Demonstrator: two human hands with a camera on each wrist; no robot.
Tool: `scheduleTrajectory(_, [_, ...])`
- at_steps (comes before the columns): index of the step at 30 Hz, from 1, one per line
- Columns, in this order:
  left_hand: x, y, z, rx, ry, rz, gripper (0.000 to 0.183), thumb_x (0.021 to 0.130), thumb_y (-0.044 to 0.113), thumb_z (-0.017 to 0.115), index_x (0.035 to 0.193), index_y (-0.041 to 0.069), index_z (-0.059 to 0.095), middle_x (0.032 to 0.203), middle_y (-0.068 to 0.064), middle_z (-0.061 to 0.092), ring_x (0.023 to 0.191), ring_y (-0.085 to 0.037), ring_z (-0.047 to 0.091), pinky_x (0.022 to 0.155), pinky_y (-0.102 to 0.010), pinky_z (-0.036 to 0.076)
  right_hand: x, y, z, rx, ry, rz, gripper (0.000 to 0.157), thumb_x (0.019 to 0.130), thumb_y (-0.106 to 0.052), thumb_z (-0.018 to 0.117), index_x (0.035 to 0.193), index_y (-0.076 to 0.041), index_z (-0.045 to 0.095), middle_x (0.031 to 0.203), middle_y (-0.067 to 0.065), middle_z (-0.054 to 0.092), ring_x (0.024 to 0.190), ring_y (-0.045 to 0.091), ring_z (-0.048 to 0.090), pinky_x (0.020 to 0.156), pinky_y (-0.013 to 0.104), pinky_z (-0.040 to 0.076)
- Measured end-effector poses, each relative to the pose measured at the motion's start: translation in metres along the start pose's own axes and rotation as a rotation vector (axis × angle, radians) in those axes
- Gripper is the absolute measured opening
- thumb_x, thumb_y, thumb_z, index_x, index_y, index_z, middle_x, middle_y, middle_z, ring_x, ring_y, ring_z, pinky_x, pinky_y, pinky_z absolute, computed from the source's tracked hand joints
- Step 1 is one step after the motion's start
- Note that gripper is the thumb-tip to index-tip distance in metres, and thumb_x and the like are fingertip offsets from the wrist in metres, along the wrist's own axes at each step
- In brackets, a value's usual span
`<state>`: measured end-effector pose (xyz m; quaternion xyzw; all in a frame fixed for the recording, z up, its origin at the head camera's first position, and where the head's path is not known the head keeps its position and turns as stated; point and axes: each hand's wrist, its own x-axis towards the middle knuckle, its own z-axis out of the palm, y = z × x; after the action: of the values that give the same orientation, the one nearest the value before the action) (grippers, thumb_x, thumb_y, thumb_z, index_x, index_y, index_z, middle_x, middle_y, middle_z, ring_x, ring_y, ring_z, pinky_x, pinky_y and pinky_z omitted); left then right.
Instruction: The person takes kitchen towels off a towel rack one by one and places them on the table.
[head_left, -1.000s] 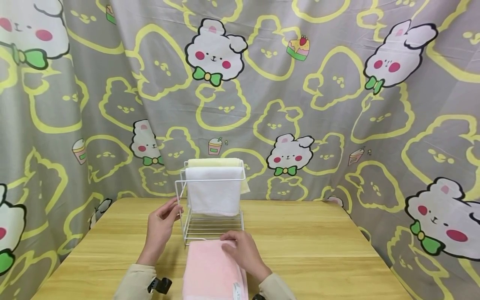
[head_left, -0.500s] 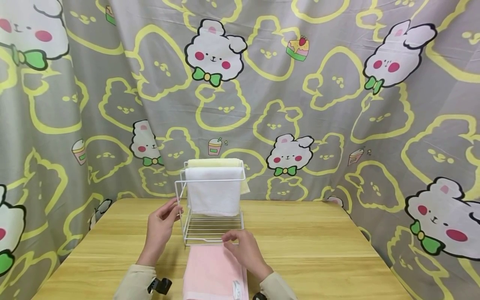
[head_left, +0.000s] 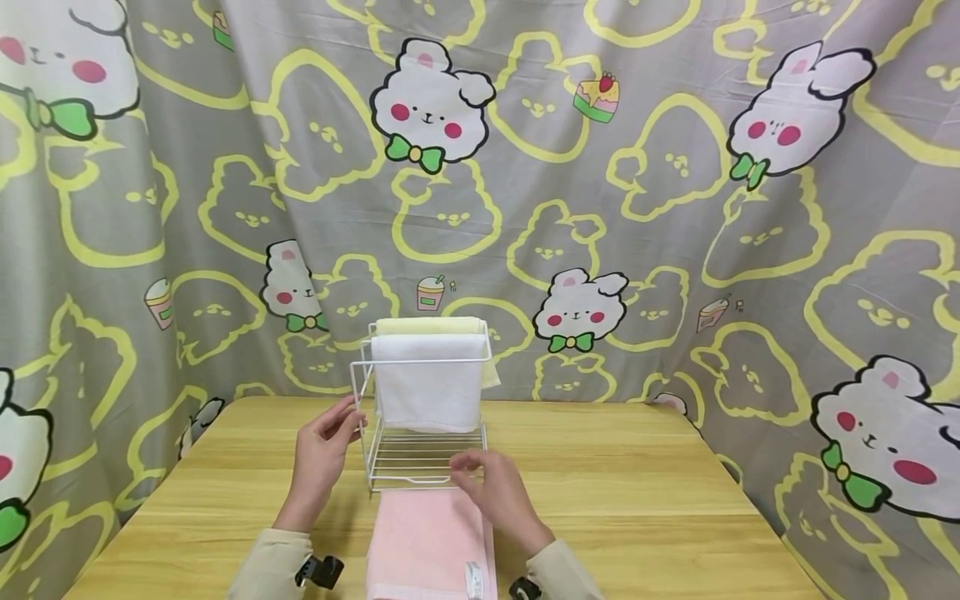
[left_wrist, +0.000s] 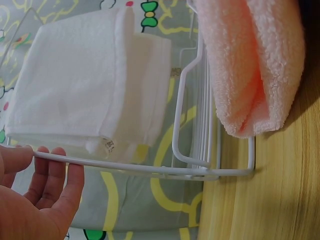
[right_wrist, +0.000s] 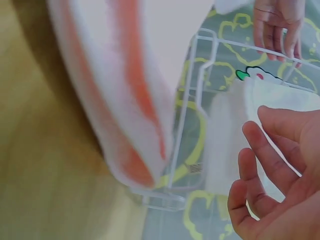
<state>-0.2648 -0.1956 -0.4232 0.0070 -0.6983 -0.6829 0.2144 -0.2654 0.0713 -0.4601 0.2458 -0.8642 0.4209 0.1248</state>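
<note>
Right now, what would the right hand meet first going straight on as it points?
Most likely the white wire rack, whose base shows past the right hand; how deep the gap runs is unclear.

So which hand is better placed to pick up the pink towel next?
Likely the right hand: it holds nothing and is near the pink towel's far end, while the left hand grips the rack.

I see the person's left sleeve [head_left: 262,571] is plain, pale beige cloth; the right sleeve [head_left: 564,573] matches; a small, blocky black device [head_left: 328,572] sits by the left cuff on a dark band; another black device [head_left: 524,588], only partly showing, sits by the right; left grip [head_left: 318,462] and right grip [head_left: 504,496] are bare.
</note>
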Motion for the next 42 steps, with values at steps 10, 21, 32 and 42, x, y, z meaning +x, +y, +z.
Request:
scheduleTrajectory(10, [0.000,0.001,0.000,0.003,-0.003,-0.009,0.036,0.100,0.006,0.065,0.136,-0.001,0.064,0.090,0.021,0.070,0.087,-0.002,0.069,0.084,-0.020,0.062,0.010,-0.024,-0.021,0.014,0.107,-0.073,0.013,0.094,-0.019,0.076,0.107,-0.017,0.077,0.102,-0.005,0.077,0.090,0.009,0.069,0.076,0.029,0.059])
scheduleTrajectory(21, [0.001,-0.001,0.001,0.003,0.003,-0.005,0.036,0.100,0.005,0.066,0.135,-0.002,0.064,0.089,0.021,0.070,0.087,-0.002,0.069,0.083,-0.020,0.063,0.032,-0.064,-0.059,0.071,0.205,-0.167,0.019,0.095,-0.021,0.076,0.113,-0.015,0.077,0.108,-0.005,0.077,0.093,0.011,0.068,0.080,0.037,0.062])
scheduleTrajectory(32, [0.002,-0.001,0.001,0.009,0.000,-0.015,0.037,0.100,0.006,0.066,0.136,-0.002,0.063,0.089,0.022,0.070,0.088,-0.002,0.069,0.084,-0.021,0.063,0.062,-0.078,-0.092,0.126,0.250,-0.191,0.020,0.096,-0.019,0.075,0.112,-0.008,0.077,0.106,0.000,0.076,0.092,0.012,0.069,0.080,0.029,0.062])
scheduleTrajectory(42, [0.001,0.000,0.001,0.008,0.005,-0.018,0.037,0.100,0.007,0.067,0.136,-0.001,0.064,0.090,0.022,0.071,0.088,-0.002,0.069,0.085,-0.021,0.063,0.087,-0.082,-0.096,0.074,0.322,-0.187,0.020,0.095,-0.017,0.076,0.112,-0.007,0.077,0.107,0.002,0.076,0.097,0.018,0.067,0.085,0.037,0.060])
